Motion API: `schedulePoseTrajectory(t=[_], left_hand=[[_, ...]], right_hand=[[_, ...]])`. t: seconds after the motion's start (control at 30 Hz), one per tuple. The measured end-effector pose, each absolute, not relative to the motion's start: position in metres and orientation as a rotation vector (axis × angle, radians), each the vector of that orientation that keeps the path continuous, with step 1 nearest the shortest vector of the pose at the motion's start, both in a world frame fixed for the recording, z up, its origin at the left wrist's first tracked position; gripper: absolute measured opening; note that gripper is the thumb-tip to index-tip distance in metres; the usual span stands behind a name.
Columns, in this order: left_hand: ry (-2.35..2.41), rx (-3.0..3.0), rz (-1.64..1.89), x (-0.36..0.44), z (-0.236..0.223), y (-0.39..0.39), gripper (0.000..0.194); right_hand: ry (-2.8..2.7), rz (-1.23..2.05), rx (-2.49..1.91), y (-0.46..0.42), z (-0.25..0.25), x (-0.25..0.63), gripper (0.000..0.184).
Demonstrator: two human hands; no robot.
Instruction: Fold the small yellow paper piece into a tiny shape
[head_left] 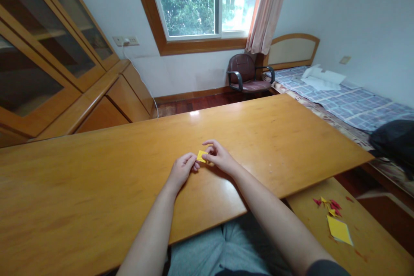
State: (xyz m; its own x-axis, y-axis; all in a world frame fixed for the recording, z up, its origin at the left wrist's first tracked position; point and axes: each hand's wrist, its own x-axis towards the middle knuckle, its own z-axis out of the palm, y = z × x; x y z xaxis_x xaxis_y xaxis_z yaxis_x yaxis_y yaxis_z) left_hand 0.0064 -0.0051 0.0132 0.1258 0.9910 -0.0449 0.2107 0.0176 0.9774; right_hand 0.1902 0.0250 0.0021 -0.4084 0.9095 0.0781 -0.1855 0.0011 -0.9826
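A small yellow piece of paper (201, 155) lies at the middle of the wooden table (97, 172), pinched between both hands. My left hand (181, 170) grips its left edge with curled fingers. My right hand (219, 155) holds its right side between thumb and fingertips. Both forearms reach in from the near edge of the table.
A lower wooden surface (371, 250) at the right carries a yellow paper sheet (339, 229) and small red and yellow folded pieces (330, 207). A bed (349, 103), a brown chair (246, 75), wooden cabinets (58, 73) and a window (207, 0) stand beyond the table.
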Motion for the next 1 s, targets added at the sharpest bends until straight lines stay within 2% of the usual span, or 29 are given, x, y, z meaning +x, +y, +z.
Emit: schedulePoseTrajectory(t=[0.23, 0.67, 1.0], left_hand=[[1.272, 1.451, 0.966, 0.0051, 0.0097, -0.005, 0.024], [1.169, 1.353, 0.947, 0.0046, 0.0115, -0.0056, 0.029], [1.288, 1.507, 0.924, 0.0043, 0.0059, -0.0051, 0.028]], right_hand=[[-1.378, 1.571, -0.808, 0.0253, 0.0034, 0.1894, 0.045], [-1.371, 1.58, -0.794, 0.0259, 0.0015, 0.1912, 0.045], [-1.442, 1.506, -0.865, 0.0239, 0.0043, 0.1894, 0.042]])
